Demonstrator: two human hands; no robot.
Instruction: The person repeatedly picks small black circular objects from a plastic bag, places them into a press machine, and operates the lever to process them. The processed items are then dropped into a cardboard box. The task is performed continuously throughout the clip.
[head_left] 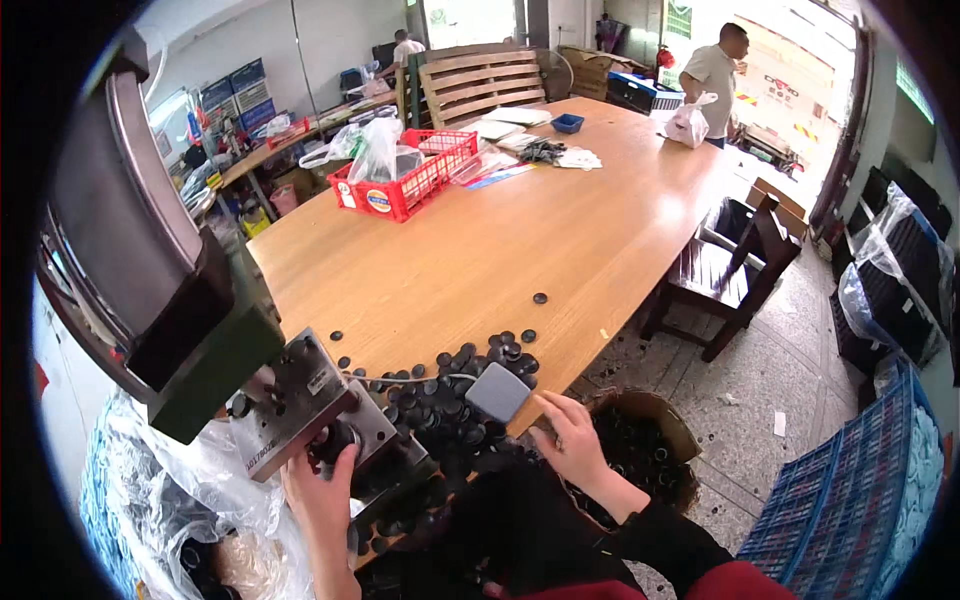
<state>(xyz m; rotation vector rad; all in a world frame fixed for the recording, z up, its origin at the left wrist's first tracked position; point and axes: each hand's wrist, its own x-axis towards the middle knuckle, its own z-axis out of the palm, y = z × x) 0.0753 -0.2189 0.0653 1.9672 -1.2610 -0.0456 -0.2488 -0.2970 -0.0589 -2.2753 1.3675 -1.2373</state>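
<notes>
The left hand [322, 492] is at the machine [300, 415], thumb and fingers partly spread about a black cap [335, 441] under its head; I cannot tell how firmly it grips. The right hand [578, 450] is half open at the near corner of the counter [450, 265], thumb apart from the fingers, nothing visible in its grasp. Just beside it, a grey pad [498, 392] lies by loose black caps [435, 408]. Below stands a carton [682, 436] of black parts.
</notes>
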